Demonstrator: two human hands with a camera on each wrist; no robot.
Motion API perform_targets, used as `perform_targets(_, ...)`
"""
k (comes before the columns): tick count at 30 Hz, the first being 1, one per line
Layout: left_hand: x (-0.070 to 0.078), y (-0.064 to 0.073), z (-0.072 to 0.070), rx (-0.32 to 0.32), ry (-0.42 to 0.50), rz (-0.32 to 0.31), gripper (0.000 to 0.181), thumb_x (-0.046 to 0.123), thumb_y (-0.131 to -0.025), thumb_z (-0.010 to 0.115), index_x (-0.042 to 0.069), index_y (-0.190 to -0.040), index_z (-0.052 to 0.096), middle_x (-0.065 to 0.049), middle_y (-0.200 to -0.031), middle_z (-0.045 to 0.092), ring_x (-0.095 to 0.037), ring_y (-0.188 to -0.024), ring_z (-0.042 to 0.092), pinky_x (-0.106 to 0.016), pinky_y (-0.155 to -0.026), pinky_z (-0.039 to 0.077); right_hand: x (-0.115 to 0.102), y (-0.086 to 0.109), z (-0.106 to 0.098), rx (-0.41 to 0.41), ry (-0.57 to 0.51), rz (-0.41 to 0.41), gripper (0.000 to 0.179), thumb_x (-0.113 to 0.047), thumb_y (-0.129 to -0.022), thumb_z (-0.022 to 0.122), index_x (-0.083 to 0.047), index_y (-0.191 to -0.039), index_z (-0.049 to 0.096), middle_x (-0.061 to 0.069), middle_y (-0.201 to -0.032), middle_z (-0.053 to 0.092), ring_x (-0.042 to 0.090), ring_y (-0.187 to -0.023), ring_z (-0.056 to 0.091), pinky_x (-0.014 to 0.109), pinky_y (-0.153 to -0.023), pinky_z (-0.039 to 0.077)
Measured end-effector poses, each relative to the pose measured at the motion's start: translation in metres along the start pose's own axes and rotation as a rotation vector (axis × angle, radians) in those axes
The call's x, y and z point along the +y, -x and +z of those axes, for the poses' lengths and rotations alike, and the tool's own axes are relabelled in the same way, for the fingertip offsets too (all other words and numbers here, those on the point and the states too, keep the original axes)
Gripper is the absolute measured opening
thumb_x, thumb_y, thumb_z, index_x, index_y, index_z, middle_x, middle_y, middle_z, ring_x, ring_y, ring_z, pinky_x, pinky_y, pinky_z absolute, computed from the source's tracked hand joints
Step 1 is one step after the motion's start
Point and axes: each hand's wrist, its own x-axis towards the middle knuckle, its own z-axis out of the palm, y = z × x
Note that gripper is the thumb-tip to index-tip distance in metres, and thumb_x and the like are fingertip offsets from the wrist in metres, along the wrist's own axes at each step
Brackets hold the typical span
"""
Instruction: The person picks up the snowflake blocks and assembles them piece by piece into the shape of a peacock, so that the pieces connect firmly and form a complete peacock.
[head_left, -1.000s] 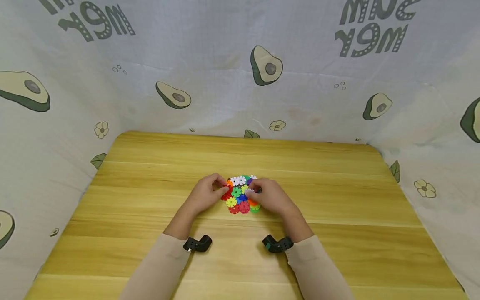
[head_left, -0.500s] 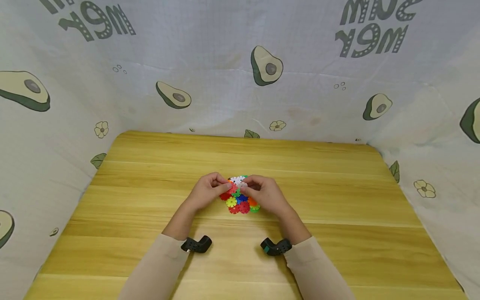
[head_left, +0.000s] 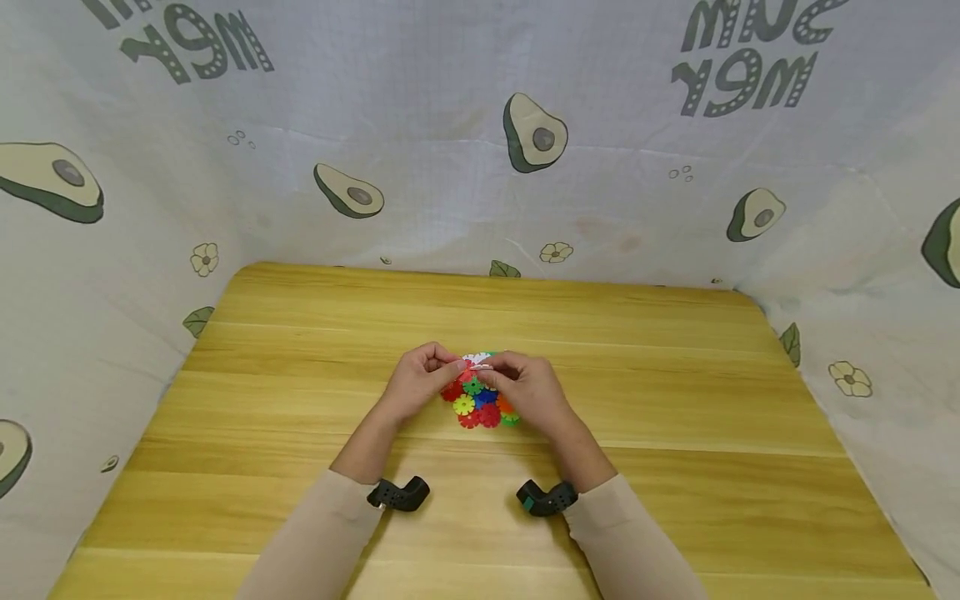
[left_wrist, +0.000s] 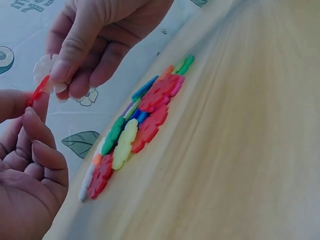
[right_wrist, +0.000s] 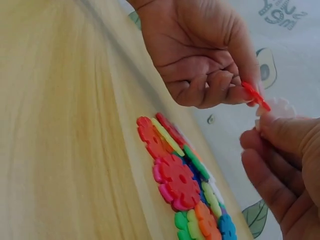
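Note:
My left hand [head_left: 417, 382] pinches a red flower-shaped plastic disc [left_wrist: 39, 91] between thumb and forefinger. A white disc [right_wrist: 281, 107] of the same notched kind is pinched by my right hand [head_left: 529, 392]. Edge to edge, the two discs meet at an angle in both wrist views, raised over the table. Just below the hands lies a flat pile of overlapping flower discs [head_left: 489, 415] in red, pink, yellow, green, blue, orange and white. In the head view, the fingers cover part of the pile's back and right side.
The wooden table [head_left: 300, 350] runs out to both sides of the pile. Behind it hangs a pale cloth [head_left: 442, 100] printed with avocados and flowers. Black wrist cameras [head_left: 405, 494] sit at the cuffs of the beige sleeves [head_left: 318, 533].
My right hand has moved left from the pile's right side with the white disc, toward the left hand. The left hand has lifted the red disc slightly, and the two discs now meet.

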Motion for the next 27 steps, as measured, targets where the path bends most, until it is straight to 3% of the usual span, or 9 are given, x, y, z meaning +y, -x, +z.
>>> perform_targets(3, -0.001, -0.002, 0.004, 0.023, 0.039, -0.016, 0.019, 0.013, -0.098, 0.068, -0.003, -0.106, 0.064, -0.002, -0.076, 0.067, -0.012, -0.066, 0.059, -0.021, -0.060, 0.052, 0.001, -0.002, -0.001, 0.008, 0.026, 0.043, 0.034, -0.017, -0.091, 0.078, -0.011, -0.124, 0.070, 0.005, -0.109, 0.077, 0.018, -0.094, 0.072, 0.033, -0.086, 0.063)
perform_targets(6, -0.004, -0.003, 0.005, 0.069, 0.099, -0.041, 0.016, 0.010, -0.097, 0.068, -0.001, -0.107, 0.062, 0.001, -0.075, 0.068, -0.011, -0.067, 0.064, -0.021, -0.062, 0.055, 0.005, -0.004, 0.003, 0.016, 0.118, 0.062, 0.047, -0.019, -0.090, 0.080, -0.010, -0.133, 0.064, 0.005, -0.112, 0.075, 0.019, -0.094, 0.068, 0.036, -0.086, 0.062)
perform_targets(10, -0.009, -0.004, 0.006, 0.106, 0.209, -0.043, 0.020, 0.003, -0.097, 0.065, -0.004, -0.114, 0.057, 0.001, -0.081, 0.068, -0.010, -0.071, 0.071, -0.022, -0.069, 0.062, 0.012, -0.003, 0.013, 0.008, 0.344, 0.036, 0.043, -0.033, -0.087, 0.083, -0.010, -0.122, 0.071, 0.004, -0.102, 0.067, 0.018, -0.088, 0.059, 0.032, -0.078, 0.054)
perform_targets(13, -0.013, -0.005, 0.007, 0.094, 0.290, -0.025, 0.031, -0.002, -0.098, 0.062, -0.006, -0.127, 0.051, -0.001, -0.086, 0.066, -0.011, -0.074, 0.075, -0.026, -0.073, 0.065, 0.014, -0.001, 0.019, -0.004, 0.436, -0.003, 0.039, -0.039, -0.085, 0.084, -0.011, -0.111, 0.075, 0.003, -0.097, 0.063, 0.020, -0.090, 0.057, 0.034, -0.078, 0.051)
perform_targets(16, -0.016, -0.004, 0.008, 0.082, 0.330, -0.022, 0.036, -0.004, -0.098, 0.060, -0.006, -0.133, 0.050, -0.002, -0.091, 0.065, -0.012, -0.076, 0.076, -0.029, -0.075, 0.065, 0.016, -0.001, 0.022, 0.004, 0.402, -0.014, 0.032, -0.036, -0.086, 0.084, -0.011, -0.105, 0.076, 0.001, -0.094, 0.065, 0.020, -0.092, 0.058, 0.035, -0.080, 0.052)
perform_targets(23, -0.020, -0.004, 0.008, 0.067, 0.320, -0.053, 0.031, -0.004, -0.098, 0.059, -0.007, -0.128, 0.056, -0.006, -0.093, 0.063, -0.012, -0.075, 0.076, -0.027, -0.073, 0.065, 0.024, -0.001, 0.019, 0.055, 0.179, -0.005, 0.019, -0.021, -0.090, 0.080, -0.011, -0.106, 0.076, 0.002, -0.083, 0.066, 0.014, -0.072, 0.053, 0.024, -0.064, 0.047)
perform_targets(27, -0.020, -0.004, 0.008, 0.045, 0.319, -0.053, 0.032, -0.002, -0.098, 0.059, -0.009, -0.130, 0.055, -0.006, -0.090, 0.063, -0.011, -0.074, 0.076, -0.027, -0.073, 0.065, 0.028, -0.001, 0.018, 0.119, 0.079, -0.048, 0.018, -0.018, -0.092, 0.078, -0.010, -0.109, 0.077, 0.004, -0.087, 0.068, 0.015, -0.076, 0.055, 0.021, -0.064, 0.047)
